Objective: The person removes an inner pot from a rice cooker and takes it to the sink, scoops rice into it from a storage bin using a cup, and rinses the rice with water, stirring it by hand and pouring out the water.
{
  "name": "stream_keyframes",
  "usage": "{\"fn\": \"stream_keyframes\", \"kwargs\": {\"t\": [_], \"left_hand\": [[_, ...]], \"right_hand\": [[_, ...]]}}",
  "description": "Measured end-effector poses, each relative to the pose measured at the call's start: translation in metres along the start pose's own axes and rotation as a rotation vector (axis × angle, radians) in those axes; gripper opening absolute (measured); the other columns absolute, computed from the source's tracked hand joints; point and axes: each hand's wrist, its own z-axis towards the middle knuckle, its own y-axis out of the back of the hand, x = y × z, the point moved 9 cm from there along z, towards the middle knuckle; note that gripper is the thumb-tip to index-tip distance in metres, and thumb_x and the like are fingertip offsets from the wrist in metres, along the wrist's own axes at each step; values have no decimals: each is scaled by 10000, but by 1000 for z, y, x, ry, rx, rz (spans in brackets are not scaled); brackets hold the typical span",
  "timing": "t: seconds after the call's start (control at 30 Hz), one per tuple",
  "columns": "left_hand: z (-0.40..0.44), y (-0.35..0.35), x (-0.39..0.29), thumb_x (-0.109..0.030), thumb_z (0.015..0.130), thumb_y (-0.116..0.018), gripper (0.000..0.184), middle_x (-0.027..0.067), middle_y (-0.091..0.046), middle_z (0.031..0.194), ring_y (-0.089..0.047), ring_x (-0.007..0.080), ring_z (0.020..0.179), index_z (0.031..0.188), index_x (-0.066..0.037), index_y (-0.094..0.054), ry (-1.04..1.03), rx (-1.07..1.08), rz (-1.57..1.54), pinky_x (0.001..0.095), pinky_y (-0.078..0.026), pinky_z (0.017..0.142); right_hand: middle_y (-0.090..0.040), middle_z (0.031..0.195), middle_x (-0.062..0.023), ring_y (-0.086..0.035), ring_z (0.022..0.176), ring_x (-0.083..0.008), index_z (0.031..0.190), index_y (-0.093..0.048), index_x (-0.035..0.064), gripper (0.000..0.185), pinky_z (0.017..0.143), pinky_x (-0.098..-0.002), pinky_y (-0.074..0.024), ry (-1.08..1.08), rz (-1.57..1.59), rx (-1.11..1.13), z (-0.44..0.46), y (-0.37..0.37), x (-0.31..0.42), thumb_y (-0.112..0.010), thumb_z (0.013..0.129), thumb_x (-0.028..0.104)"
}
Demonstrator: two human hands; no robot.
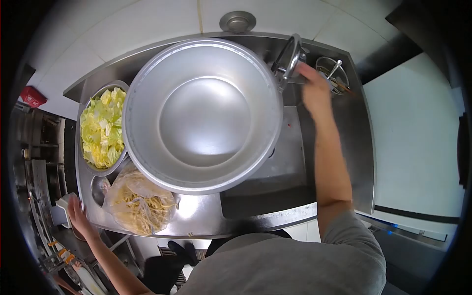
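A large silvery metal pot (205, 120) rests on the steel sink counter, partly over the basin (287, 162). My right hand (314, 91) reaches to the chrome faucet (293, 56) behind the basin; its fingers are blurred at the faucet's side. My left hand (80, 216) is off the counter's left edge, fingers spread, beside a white object (64, 209). Left of the pot is a metal bowl of cut cabbage (103, 128). A clear plastic bag of yellowish strips (140, 204) lies in front of the pot, with a small metal bowl (100, 189) next to it.
A wire basket with utensils (333, 73) stands in the back right corner. To the right is a pale flat surface (418, 132). Shelves and equipment (46, 172) are at the far left, with a red object (33, 97) above them.
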Motion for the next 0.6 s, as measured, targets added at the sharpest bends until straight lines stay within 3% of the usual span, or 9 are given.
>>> {"fn": "stream_keyframes", "kwargs": {"t": [0.03,0.07,0.23,0.3,0.4,0.47,0.53,0.57,0.6], "left_hand": [[-16,-56,-60,-212,880,-495,340,54,-544,1157,-526,174,1031,1175,-44,-516,-120,136,-24,293,-406,859],[-50,-120,-129,-195,882,-495,337,72,-556,1114,-532,165,1002,1175,-27,-507,-242,306,-18,290,-414,852],[-143,-381,-194,-215,861,-542,325,55,-588,1038,-568,138,921,1136,-42,-538,-453,1148,45,255,-444,767],[-173,-470,-186,-227,870,-537,382,94,-586,1033,-580,174,902,1192,-27,-488,-284,1260,1,291,-462,766],[-199,-567,-152,-137,835,-553,294,104,-598,863,-595,187,756,1095,-4,-529,110,1179,-204,296,-496,654],[-220,-621,-119,-130,842,-561,227,110,-582,862,-579,194,735,1022,8,-543,436,1175,-437,292,-503,664],[-228,-668,-98,-94,819,-582,59,51,-557,716,-552,142,622,812,-36,-576,479,1327,-690,239,-486,547],[-230,-666,-94,-107,814,-601,68,25,-547,694,-537,111,602,820,-43,-579,489,1271,-638,219,-465,511],[-226,-672,-83,-114,815,-597,129,4,-555,724,-490,94,557,925,-45,-599,465,1270,-545,205,-412,466]], "right_hand": [[-571,1026,-259,-531,1018,-378,1083,-541,-32,384,873,-394,-423,121,-349,22,6,-21,44,-403,726,-12],[-577,967,-278,-546,949,-412,1025,-541,-45,307,834,-442,-431,-110,-320,114,19,-47,50,-426,750,26],[-596,1010,-210,-562,944,-351,1056,-528,-42,306,814,-394,-448,-63,-136,215,76,-108,37,-452,771,41],[-598,1093,-154,-567,1004,-248,1177,-505,-16,412,851,-324,-431,-206,61,393,73,-108,21,-481,770,39],[-592,1108,-118,-555,1014,-198,1243,-451,0,499,878,-295,-424,-258,64,351,21,-61,46,-526,750,8],[-579,1129,-113,-549,1035,-200,1266,-428,7,541,902,-296,-415,-117,33,351,-20,-33,40,-545,738,-15],[-582,1125,-77,-536,1049,-175,1234,-480,43,467,899,-295,-423,-219,249,391,-95,7,34,-553,774,4],[-589,1114,-65,-558,1009,-171,1178,-533,54,396,868,-295,-441,-17,-100,392,-136,35,39,-559,785,11],[-599,1051,-143,-560,983,-272,1128,-556,43,358,836,-352,-445,-254,58,416,-188,50,4,-541,788,154]]}}
